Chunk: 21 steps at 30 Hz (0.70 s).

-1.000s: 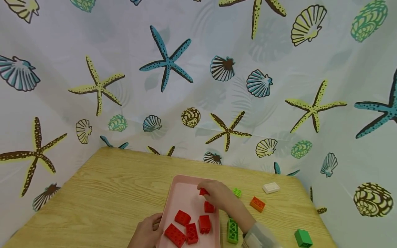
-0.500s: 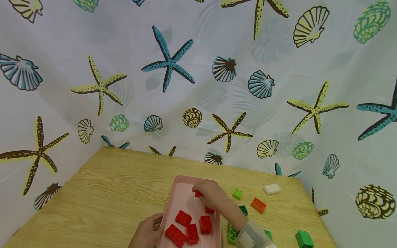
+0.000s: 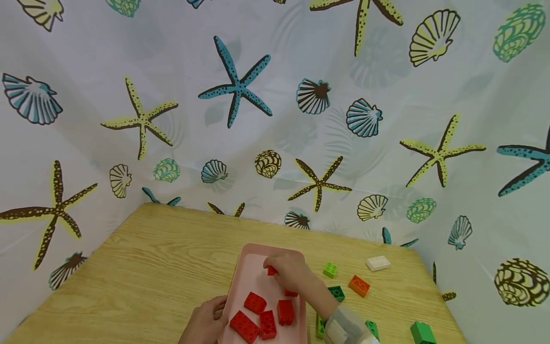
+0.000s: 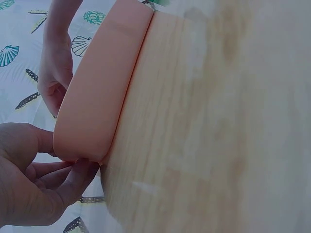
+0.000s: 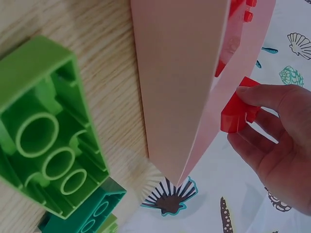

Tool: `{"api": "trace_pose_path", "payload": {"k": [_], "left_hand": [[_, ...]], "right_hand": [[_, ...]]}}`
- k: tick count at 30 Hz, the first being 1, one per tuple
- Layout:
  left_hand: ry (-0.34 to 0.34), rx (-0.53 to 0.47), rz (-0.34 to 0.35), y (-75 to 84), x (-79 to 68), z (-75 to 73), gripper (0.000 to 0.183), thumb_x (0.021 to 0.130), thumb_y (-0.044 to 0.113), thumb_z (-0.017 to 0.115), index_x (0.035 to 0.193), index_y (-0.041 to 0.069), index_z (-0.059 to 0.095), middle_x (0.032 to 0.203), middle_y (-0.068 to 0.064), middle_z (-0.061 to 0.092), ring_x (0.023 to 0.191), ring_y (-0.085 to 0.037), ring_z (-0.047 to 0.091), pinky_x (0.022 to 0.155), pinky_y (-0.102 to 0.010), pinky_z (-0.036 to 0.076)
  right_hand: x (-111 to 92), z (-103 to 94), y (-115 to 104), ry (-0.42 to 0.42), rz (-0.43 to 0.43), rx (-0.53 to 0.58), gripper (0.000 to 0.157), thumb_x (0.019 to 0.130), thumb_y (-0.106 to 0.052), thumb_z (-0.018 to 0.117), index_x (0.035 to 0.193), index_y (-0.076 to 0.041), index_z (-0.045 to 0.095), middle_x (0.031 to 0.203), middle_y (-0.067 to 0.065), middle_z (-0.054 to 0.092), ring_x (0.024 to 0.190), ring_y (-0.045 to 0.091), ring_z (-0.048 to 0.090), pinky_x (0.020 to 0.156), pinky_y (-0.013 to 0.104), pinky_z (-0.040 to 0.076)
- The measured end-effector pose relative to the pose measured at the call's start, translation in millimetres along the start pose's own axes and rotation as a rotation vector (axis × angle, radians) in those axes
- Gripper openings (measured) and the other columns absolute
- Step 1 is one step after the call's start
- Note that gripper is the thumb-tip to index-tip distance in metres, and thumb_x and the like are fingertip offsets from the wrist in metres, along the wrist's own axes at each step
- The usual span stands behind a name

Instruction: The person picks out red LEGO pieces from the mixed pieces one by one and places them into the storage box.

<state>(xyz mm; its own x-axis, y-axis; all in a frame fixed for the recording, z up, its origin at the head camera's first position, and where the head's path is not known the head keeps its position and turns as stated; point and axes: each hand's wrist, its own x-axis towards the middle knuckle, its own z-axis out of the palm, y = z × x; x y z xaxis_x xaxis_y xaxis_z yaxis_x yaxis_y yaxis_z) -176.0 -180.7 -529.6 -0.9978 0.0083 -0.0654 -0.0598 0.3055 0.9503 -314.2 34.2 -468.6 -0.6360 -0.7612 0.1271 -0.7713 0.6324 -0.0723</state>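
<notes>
A pink tray (image 3: 251,270) stands on the wooden table with several red toy bricks (image 3: 245,327) lying loose in its near half. My left hand (image 3: 205,319) grips the tray's left side, its thumb at the rim and its fingers along the outer wall in the left wrist view. Over the tray's far half, my right hand (image 3: 287,274) pinches a red brick (image 5: 238,109) between thumb and fingertips. The right wrist view shows this brick at the level of the tray's side wall. Another red brick (image 3: 290,293) is partly covered by my right wrist.
Right of the tray lie a light green brick (image 3: 330,270), a dark green brick (image 3: 337,293), an orange brick (image 3: 359,285) and a white brick (image 3: 378,263). A green brick (image 3: 423,333) sits near the right edge. A patterned curtain (image 3: 258,200) surrounds the table (image 3: 172,248).
My right hand has moved a little left over the tray with the red brick, uncovering the dark green brick beside my forearm. My left hand has kept its grip on the tray.
</notes>
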Motion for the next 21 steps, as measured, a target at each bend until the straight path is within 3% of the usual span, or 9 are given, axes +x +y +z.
{"api": "trace_pose_path", "payload": {"k": [21], "left_hand": [[0.002,0.004,-0.019,-1.4,2.2,1.7,0.042,0.09,-0.006,0.058,0.129,-0.02,0.052,0.123,-0.031,0.061,0.109,-0.043,0.064,0.085,-0.043,0.057]], "right_hand": [[0.6,7.8,-1.2,-0.045,-0.016,0.036,0.021,0.086,-0.008,0.076,0.107,-0.014,0.074,0.096,-0.006,0.071,0.083,0.007,0.062,0.077,0.021,0.053]]}}
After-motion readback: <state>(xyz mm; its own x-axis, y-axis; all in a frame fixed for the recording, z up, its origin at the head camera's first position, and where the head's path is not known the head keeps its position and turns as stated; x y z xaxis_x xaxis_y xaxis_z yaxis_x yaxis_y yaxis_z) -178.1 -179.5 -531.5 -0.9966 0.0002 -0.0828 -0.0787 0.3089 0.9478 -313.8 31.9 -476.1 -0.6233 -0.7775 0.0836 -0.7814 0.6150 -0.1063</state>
